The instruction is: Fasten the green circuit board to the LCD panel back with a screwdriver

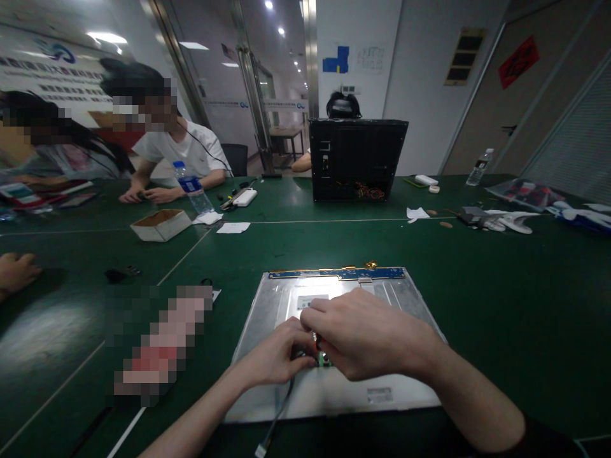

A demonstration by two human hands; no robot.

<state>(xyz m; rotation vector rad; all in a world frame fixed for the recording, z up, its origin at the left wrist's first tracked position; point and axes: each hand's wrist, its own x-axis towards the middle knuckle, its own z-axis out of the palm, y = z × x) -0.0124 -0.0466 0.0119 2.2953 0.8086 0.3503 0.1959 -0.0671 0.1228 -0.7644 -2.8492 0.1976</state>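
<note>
Flat on the green table lies a silver metal panel (267,401), with a blue circuit strip (305,275) along its far edge. Over the panel's middle my left hand (281,350) and my right hand (363,327) meet, fingers closed. Between them shows a small green circuit board (325,359) with a bit of red and black wire by the right fingers. What each hand pinches is mostly hidden by the fingers. A dark cable (281,410) runs from under my left hand over the panel's near edge to a white connector (260,450).
A black monitor-like case (358,159) stands across the table. Left of it are a water bottle (193,191), a white box (162,228) and seated people. A blurred strap-like item (162,343) lies left of the panel. Gloves (506,221) and bags lie at the right.
</note>
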